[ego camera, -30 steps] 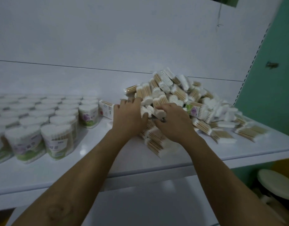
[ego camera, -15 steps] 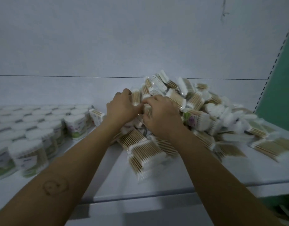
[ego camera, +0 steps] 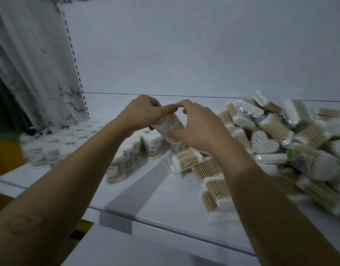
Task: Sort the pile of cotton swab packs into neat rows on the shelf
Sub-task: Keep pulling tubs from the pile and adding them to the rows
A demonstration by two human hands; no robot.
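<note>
Both hands are up at mid-frame, meeting on one item. The left hand (ego camera: 144, 114) has its fingers curled over the upper end of the held pack (ego camera: 170, 127), with the forefinger stretched toward 3 o'clock. The right hand (ego camera: 199, 127) grips the same pack from the other side: its thumb is pressed at the pack's lower end and its fingers arch narrowly over the top. The two forefinger tips nearly meet above the pack, though contact can't be confirmed.

The held pack is a pale tub with a printed label. It is tilted, upper end toward 11 o'clock, and lifted clear of the shelf (ego camera: 165, 204). The image is blurred, so the label can't be read.

- Pile (ego camera: 291, 131): at 3 o'clock of the hands, a loose heap of clear-wrapped wooden-stick swab bundles lying at all angles. It spills forward to 5 o'clock, under the right forearm.
- Heart-shaped pack (ego camera: 264, 144): in the heap, white end facing the camera.
- Rows (ego camera: 79, 143): at 8 to 9 o'clock of the hands, upright tubs standing side by side in lines that run back toward the rear panel (ego camera: 184, 54). The nearest tub stands just beside the left forearm.
- Curtain (ego camera: 31, 73): at 10 o'clock, pale with a leaf print.
</note>
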